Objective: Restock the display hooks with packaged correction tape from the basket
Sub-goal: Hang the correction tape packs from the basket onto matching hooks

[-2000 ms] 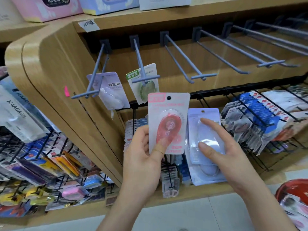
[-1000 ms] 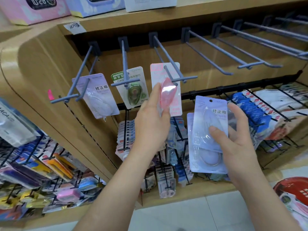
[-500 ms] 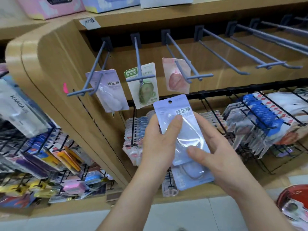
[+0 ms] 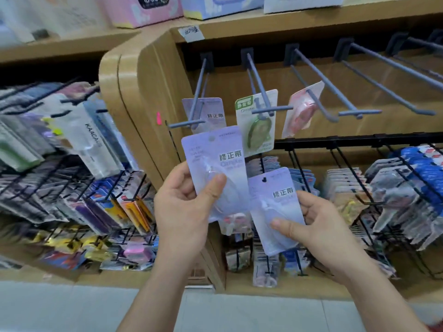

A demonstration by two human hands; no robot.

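The left hand (image 4: 182, 207) grips one lilac packet (image 4: 215, 164) below the leftmost hook (image 4: 191, 121); the right hand (image 4: 318, 226) grips another packet (image 4: 278, 204) just beside it.

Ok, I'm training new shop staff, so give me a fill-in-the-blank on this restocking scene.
The green pack hangs on the ___ hook from the left.
The fourth hook from the left is ___.
The left hand grips one lilac pack; the other held pack is in the ___ hand.
Missing: second; empty; right.
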